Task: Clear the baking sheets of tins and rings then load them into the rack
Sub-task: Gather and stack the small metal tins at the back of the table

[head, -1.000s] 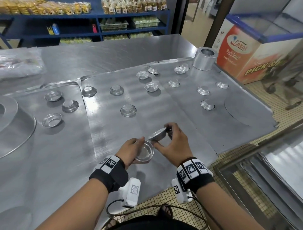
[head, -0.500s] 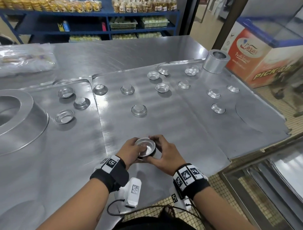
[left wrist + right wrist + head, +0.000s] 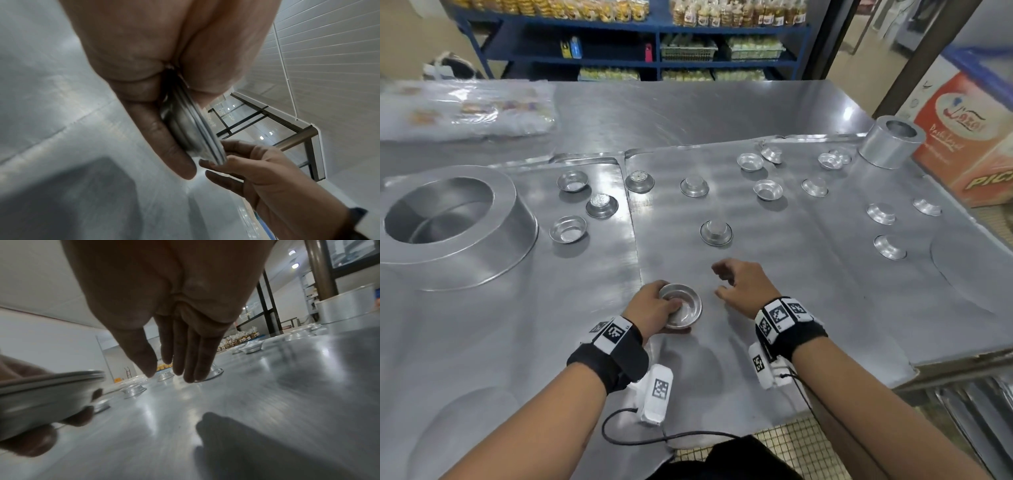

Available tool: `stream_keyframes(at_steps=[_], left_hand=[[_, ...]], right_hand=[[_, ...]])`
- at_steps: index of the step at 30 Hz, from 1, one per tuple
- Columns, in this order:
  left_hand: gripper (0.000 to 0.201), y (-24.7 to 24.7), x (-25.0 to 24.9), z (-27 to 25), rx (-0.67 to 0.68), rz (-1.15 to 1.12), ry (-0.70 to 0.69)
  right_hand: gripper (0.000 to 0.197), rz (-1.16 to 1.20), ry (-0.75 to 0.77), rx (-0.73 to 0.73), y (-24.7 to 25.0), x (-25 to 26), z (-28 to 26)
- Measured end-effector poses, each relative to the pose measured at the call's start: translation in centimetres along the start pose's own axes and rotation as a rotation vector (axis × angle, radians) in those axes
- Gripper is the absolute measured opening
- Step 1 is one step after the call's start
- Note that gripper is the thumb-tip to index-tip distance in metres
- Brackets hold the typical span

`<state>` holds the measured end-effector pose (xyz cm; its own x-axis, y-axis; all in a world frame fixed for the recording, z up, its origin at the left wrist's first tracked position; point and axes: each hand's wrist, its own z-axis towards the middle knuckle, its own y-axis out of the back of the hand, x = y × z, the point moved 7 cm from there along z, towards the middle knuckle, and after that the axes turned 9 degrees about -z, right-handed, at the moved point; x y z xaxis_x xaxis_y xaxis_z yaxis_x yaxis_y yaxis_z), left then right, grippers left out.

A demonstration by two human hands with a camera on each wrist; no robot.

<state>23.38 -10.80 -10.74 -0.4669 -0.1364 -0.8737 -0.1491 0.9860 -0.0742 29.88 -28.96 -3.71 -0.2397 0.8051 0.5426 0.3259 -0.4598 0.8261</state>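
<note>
Now your right hand (image 3: 743, 286) has let go and reaches, fingers loose and empty, toward the next upturned tin (image 3: 716, 232); your left hand (image 3: 654, 306) grips the nested tart tins (image 3: 681, 306) just above the baking sheet (image 3: 808, 291), so stacking continues.

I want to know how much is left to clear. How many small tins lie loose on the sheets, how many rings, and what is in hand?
Loose small tins: 15
Wide ring: 1
Tall ring: 1
Stack of tins held in the left hand: 1, number in it unclear
Total: 18, counting the stack as one
</note>
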Motion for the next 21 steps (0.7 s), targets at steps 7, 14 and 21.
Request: stream_keyframes(at_steps=[7, 14, 21], left_hand=[[0.015, 0.7, -2.9, -2.9, -0.109, -0.112, 0.045], [0.014, 0.6, -2.7, -3.6, -0.279, -0.191, 0.050], [0.018, -1.1, -2.2, -3.6, -0.406, -0.261, 0.061]], right_hand=[[0.047, -0.268, -0.039, -0.054, 1.4, -1.1, 7.7], [0.062, -0.426, -0.002, -0.009, 2.0, -2.3, 14.1], [0.065, -0.484, 0.051, 0.147, 1.5, -4.3, 16.5]])
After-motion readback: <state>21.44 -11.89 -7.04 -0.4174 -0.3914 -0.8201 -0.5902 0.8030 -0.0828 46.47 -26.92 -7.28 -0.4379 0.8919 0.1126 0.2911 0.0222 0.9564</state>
